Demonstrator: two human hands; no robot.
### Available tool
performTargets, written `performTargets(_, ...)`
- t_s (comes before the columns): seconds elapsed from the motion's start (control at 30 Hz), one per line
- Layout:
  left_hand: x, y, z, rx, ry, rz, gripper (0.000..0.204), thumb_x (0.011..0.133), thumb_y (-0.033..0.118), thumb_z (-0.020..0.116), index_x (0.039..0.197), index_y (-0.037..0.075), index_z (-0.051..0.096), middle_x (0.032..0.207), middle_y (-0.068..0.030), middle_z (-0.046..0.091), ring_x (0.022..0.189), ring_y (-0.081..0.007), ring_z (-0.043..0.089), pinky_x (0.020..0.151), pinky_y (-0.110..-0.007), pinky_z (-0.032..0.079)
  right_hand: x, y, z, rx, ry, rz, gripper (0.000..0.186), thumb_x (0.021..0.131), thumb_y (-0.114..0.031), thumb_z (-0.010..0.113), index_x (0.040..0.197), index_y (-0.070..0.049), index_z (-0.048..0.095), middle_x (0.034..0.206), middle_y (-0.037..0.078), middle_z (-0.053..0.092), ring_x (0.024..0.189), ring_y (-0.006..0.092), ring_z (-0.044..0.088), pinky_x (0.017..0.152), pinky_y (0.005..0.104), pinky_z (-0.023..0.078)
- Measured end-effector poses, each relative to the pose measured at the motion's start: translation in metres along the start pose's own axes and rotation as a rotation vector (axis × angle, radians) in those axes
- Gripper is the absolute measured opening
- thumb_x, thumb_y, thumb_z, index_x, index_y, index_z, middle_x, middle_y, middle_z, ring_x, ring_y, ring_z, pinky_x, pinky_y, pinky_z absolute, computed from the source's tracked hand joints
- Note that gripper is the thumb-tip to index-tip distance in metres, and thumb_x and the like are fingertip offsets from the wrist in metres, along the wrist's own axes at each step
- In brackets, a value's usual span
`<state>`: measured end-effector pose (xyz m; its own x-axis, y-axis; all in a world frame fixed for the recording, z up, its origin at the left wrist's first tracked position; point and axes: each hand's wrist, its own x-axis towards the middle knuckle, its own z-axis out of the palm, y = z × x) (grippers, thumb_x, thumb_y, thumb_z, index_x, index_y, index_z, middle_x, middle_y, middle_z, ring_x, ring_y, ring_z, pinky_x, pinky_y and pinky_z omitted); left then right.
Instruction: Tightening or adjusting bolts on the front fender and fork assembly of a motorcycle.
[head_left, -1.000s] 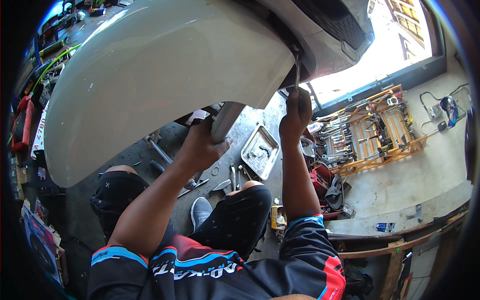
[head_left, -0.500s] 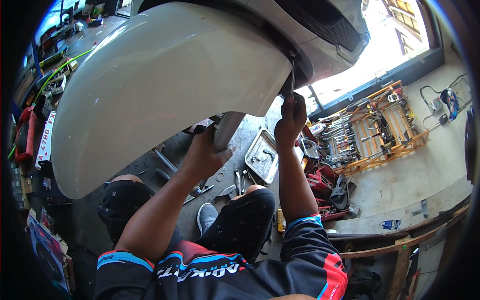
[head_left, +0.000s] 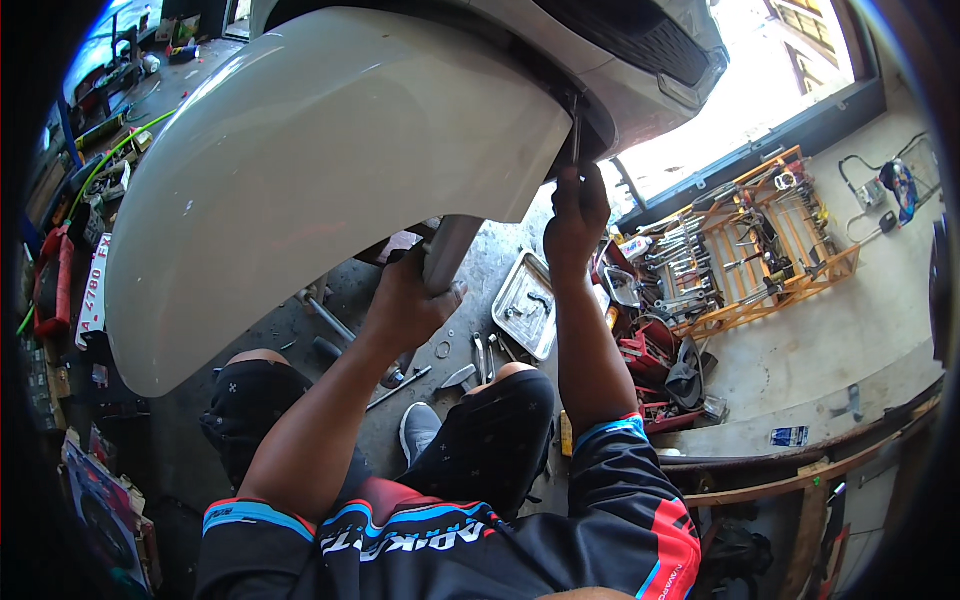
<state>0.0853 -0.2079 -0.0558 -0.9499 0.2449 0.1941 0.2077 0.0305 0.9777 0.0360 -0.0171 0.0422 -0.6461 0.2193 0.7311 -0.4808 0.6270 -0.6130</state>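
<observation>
Both hands loaded at pale curved panel [head_left: 330,160]

Right hand [head_left: 577,205], 1–2 o'clock from frame centre: grip closed around the lower end of a thin metal tool [head_left: 576,140]. Tool near upright, top end at the dark gap between panel and car body [head_left: 650,60], 1 o'clock. Left hand [head_left: 408,300], 9 o'clock, close to centre: grip wrapped on lower part of a grey cylinder [head_left: 453,252], tilted toward 1 o'clock, upper end hidden behind panel. Finger contact on far side can't be told. Panel fills 10–11 o'clock. Metal tray [head_left: 510,325] with small parts on floor [head_left: 475,320], just beside centre, 3 o'clock. Hammer [head_left: 458,377] at 6 o'clock, near the knee. Orange tool rack [head_left: 735,318], 3 o'clock.
</observation>
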Motion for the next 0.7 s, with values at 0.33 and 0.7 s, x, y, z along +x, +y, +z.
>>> performTargets(0.33, 0.001, 0.000, 0.002, -0.004, 0.018, 0.060, 0.042, 0.075, 0.019, 0.076, 0.103, -0.006, 0.057, 0.085, -0.0198, 0.066, 0.077, -0.0290, 0.067, 0.073, -0.040, 0.051, -0.001, -0.021, -0.009, 0.391, -0.107, 0.299, 0.018, 0.101, -0.026, 0.053, 0.099, -0.008, 0.056, 0.061, -0.007, 0.039, 0.046, 0.0020, 0.034, 0.040, 0.0196, 0.026)
performTargets(0.7, 0.001, -0.001, 0.003, -0.053, 0.003, 0.060, 0.037, 0.076, 0.014, 0.074, 0.103, -0.006, 0.058, 0.084, -0.0193, 0.066, 0.077, -0.0273, 0.067, 0.072, -0.038, 0.052, -0.030, -0.091, 0.006, 0.542, -0.038, 0.628, 0.020, 0.102, -0.025, 0.048, 0.086, -0.013, 0.050, 0.059, -0.006, 0.036, 0.044, 0.0027, 0.031, 0.036, 0.0197, 0.026)
